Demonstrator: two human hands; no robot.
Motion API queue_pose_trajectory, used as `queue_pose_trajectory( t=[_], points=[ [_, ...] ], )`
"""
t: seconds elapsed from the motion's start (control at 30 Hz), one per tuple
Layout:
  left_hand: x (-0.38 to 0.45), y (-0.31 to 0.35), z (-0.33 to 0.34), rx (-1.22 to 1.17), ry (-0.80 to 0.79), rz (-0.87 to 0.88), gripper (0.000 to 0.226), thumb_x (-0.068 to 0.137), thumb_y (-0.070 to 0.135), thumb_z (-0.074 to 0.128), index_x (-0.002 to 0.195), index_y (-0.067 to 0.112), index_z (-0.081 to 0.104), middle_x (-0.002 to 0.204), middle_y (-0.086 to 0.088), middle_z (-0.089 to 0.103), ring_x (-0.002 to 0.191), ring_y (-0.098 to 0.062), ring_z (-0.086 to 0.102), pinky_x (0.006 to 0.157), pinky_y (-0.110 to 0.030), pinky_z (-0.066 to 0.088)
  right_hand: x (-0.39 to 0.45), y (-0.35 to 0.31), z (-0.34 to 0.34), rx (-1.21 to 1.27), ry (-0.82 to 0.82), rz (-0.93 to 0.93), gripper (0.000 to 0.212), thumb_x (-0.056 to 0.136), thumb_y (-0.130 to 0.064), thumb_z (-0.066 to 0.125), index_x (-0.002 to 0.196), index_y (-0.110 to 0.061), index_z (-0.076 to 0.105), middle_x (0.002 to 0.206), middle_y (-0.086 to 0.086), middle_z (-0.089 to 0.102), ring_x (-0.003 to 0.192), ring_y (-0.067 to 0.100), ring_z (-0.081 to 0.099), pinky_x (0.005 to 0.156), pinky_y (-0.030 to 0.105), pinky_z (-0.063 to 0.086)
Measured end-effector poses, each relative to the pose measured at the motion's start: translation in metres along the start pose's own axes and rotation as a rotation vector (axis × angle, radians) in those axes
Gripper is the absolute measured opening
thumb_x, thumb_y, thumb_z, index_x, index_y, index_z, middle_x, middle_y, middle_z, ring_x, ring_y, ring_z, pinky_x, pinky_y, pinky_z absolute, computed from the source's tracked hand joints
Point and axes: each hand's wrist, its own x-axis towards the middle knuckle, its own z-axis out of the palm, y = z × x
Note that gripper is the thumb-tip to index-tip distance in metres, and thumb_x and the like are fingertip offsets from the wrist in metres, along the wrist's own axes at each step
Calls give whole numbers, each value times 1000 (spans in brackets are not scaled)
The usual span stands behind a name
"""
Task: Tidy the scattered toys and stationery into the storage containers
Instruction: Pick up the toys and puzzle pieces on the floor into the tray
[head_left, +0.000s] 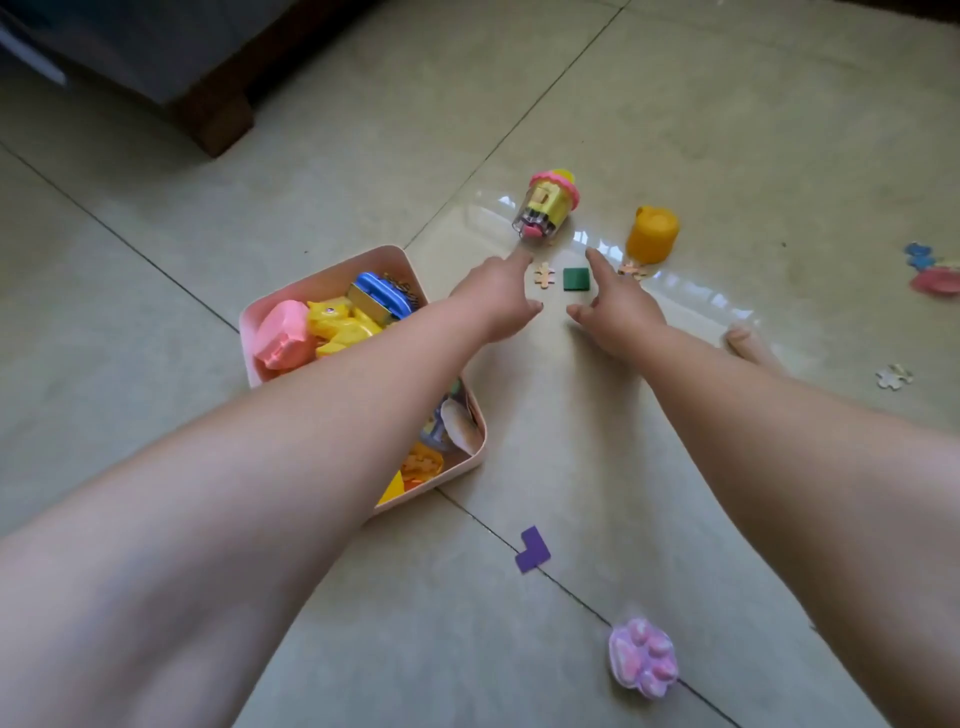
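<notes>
Both my arms reach forward over the tiled floor. My left hand is open, its forefinger stretched toward a yellow and pink toy jar lying on its side. My right hand is open too, forefinger pointing between a green square tile and an orange cup. A tan puzzle piece lies between the hands; another tan puzzle piece sits by the cup. The pink storage box under my left forearm holds a pink toy, a yellow toy and a blue case.
A purple L-shaped piece and a pink paw-shaped toy lie on the floor nearer me. At the right edge are a pink and blue toy and a pale puzzle piece. Dark furniture with a wooden leg stands at top left.
</notes>
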Motion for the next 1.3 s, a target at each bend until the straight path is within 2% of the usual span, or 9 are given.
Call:
queue_pose_trajectory(
  t=[0.1, 0.3, 0.43, 0.53, 0.7, 0.93, 1.03, 1.17, 1.3],
  points=[
    [17, 2, 12, -69, -6, -35, 64, 94, 32, 57, 150, 23, 28, 138, -17, 47, 123, -33, 51, 97, -34, 42, 7, 5, 3, -125, 31, -38, 69, 92, -43, 55, 151, -34, 20, 140, 17, 44, 123, 36, 50, 91, 39, 44],
    [46, 7, 30, -112, 17, -110, 56, 92, 32, 57, 144, 24, 36, 138, -16, 44, 122, -34, 50, 99, -34, 41, 7, 6, 9, -136, 119, -89, 36, 91, -37, 59, 122, -25, 47, 116, 13, 56, 102, 35, 57, 71, 35, 39],
    [55, 4, 36, -123, 109, -165, 37, 89, 30, 60, 122, 17, 49, 123, -13, 57, 111, -33, 57, 84, -32, 43, 7, 4, 8, -55, 104, -44, 39, 88, -33, 66, 119, -16, 50, 123, 13, 53, 107, 34, 55, 76, 34, 39],
    [53, 9, 38, -146, 113, -177, 36, 88, 28, 62, 119, 14, 50, 122, -13, 56, 109, -33, 57, 81, -31, 42, 0, 8, 5, -18, 130, -2, 41, 86, -28, 69, 117, -10, 49, 127, 14, 46, 107, 35, 54, 77, 32, 37],
    [27, 2, 42, -244, 187, -120, 11, 88, 13, 60, 99, 13, 56, 110, -9, 64, 102, -28, 58, 71, -25, 36, -11, 14, 6, -43, 74, -36, 29, 92, -27, 60, 115, -10, 53, 127, 16, 45, 105, 35, 53, 79, 33, 39],
    [-21, -25, -9, -404, 466, -118, 18, 92, 14, 56, 110, 16, 59, 102, -5, 64, 94, -25, 59, 74, -28, 42, -24, 6, 0, 25, -96, 91, 34, 96, -30, 53, 122, -9, 57, 129, 18, 43, 109, 34, 52, 86, 34, 42],
    [-48, -52, -34, -328, 528, -182, 18, 94, 18, 53, 110, 18, 60, 107, -7, 66, 99, -26, 60, 75, -27, 41, -40, -19, 4, 161, -149, 177, 37, 96, -29, 51, 123, -4, 59, 125, 21, 56, 102, 33, 56, 86, 36, 45],
    [-82, -90, -56, -203, 552, -312, 17, 94, 23, 52, 103, 17, 65, 106, -8, 67, 101, -29, 59, 74, -29, 39, -72, -76, 17, 599, -47, 85, 19, 93, -23, 58, 93, -8, 70, 92, 10, 68, 79, 20, 57, 70, 27, 43],
    [-90, -106, -63, -38, 403, -413, 20, 93, 34, 56, 101, 20, 69, 105, -8, 69, 105, -31, 62, 78, -31, 43, -101, -120, 25, 702, -115, -121, 21, 92, -26, 64, 104, -10, 70, 87, 2, 68, 72, 10, 58, 61, 21, 44]
  ],
)
